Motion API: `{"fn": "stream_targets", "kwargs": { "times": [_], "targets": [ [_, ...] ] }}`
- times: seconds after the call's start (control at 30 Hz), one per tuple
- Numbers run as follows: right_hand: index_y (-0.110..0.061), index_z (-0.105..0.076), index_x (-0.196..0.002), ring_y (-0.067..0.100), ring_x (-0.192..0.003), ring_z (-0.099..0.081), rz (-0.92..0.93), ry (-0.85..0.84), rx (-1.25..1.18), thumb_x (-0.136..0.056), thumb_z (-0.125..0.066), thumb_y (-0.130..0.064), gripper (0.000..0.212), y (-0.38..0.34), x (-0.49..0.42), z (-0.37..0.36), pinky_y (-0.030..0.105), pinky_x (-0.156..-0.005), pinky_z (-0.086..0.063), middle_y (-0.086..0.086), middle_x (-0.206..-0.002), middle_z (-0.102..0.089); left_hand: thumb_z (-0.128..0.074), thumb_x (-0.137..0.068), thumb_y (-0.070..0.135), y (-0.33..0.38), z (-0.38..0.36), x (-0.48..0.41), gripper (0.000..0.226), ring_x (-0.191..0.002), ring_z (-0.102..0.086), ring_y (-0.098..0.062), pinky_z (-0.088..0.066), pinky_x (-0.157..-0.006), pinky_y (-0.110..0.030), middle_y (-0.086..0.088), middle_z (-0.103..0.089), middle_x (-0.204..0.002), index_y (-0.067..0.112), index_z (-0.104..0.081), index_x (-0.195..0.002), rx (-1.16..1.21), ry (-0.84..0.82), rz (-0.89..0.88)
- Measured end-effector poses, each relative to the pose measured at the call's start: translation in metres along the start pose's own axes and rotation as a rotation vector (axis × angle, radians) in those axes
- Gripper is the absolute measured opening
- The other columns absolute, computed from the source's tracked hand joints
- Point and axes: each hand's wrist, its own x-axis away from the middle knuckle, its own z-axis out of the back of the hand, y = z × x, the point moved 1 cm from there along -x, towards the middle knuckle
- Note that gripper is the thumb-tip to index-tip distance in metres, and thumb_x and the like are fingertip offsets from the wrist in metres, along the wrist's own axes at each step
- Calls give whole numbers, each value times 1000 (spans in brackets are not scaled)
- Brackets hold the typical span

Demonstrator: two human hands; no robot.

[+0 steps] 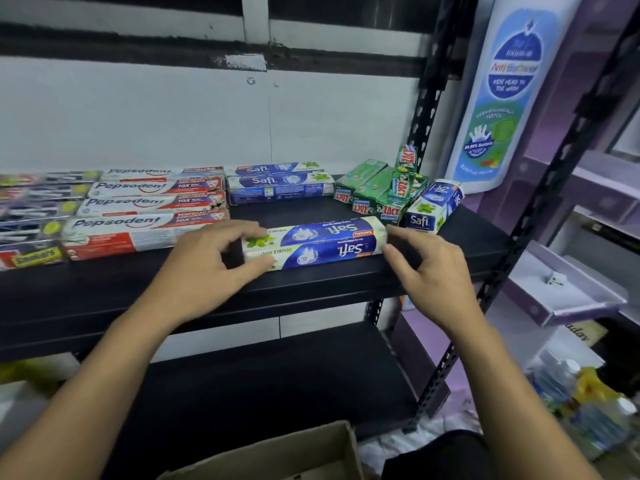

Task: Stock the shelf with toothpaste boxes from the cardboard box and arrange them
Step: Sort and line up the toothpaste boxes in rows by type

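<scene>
We see even, fairly bright indoor light; the black shelf [311, 292] reads dark and matte. Wide-angle distortion bends the uprights [427, 109] toward the right edge, while the bottles [554, 379] low right and the far-left boxes [31, 209] blur soft.

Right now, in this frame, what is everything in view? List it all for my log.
Front Safi boxes: two, blue-white-green, side by side at shelf front, between the hands.
Back Safi boxes: at least two, same colours, stacked at the back.
Angled Safi box: one seen, blue-white, far right of shelf.
Pepsodent boxes: four, red-white, left of centre.
Zact boxes: several, green, back right.
Dark boxes: blurred, far left.
Shelf: one, black.
Cardboard box: one, brown, bottom edge.
Poster: one, blue-white, upper right.
Left hand: grips the front boxes' left end.
Right hand: pinches their right end.
</scene>
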Motion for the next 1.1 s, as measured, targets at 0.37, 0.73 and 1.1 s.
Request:
{"fn": "stream_targets", "kwargs": {
  "times": [0.37,0.73,1.1],
  "targets": [
    [-32,-69,-108,13,-90,-54,-109,91,3,-87,-62,-56,33,-46,14,-30,36,-82,-37,-17,-84,-66,-81,-71,34,9,-12,17,30,-98,-61,-1,-51,-88,-30,16,-70,-111,27,-72,-99,-3,221,57],
    [-31,-62,-122,11,-120,-43,-224,-156,-123,-82,-44,-76,63,-79,16,-32,27,-94,-19,-13,-114,-65,-48,-82,38,33,-15,30,35,-78,-72,-21,-46,-61,-35,-5,-76,-85,17,-73,-95,702,88,219],
    [-37,-64,-112,7,-97,-58,-229,28,-167,-66,-71,-68,55,-68,51,2,43,-85,-50,-19,-101,-52,-50,-96,23,64,-39,12,25,-110,-63,0,-45,-102,-35,14,-76,-96,28,-67,-114,571,-217,19]
  ]
}}
